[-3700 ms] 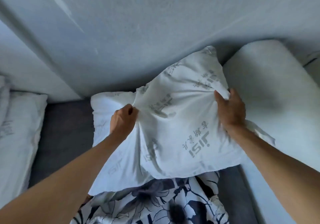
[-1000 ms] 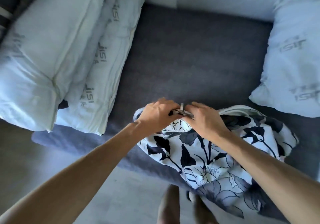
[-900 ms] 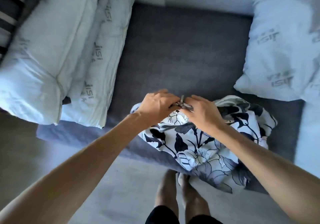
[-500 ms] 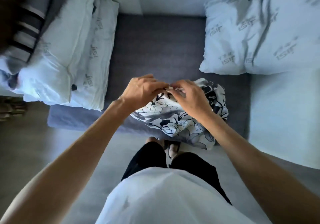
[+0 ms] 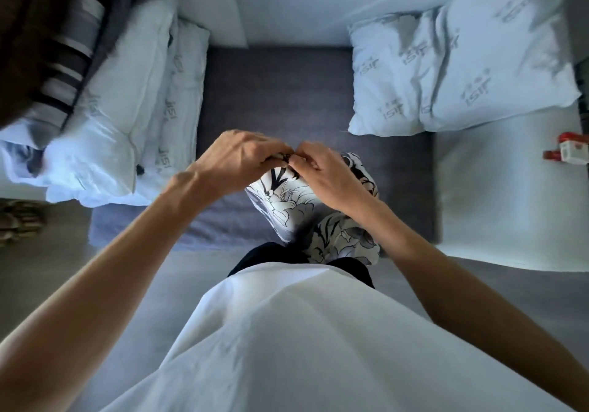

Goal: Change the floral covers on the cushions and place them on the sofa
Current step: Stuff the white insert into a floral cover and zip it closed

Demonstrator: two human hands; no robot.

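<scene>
The black-and-white floral fabric cushion cover (image 5: pixel 288 199) hangs bunched in front of the standing person, its top edge raised above the front of the dark grey upholstered sofa seat (image 5: pixel 280 93). The left hand (image 5: pixel 237 159) and right hand (image 5: pixel 322 175) meet at that top edge, fingertips curled and pinching the fabric between them, both forearms stretched forward. Bare white printed cushion inserts lie on the sofa: a stacked pair on the left (image 5: pixel 127 118) and a pair on the right (image 5: pixel 462 70). A striped dark fabric (image 5: pixel 73 45) lies over the left stack. A small red-and-white object (image 5: pixel 570 152) sits on the pale surface at right. The floor (image 5: pixel 134 284) is grey.
</scene>
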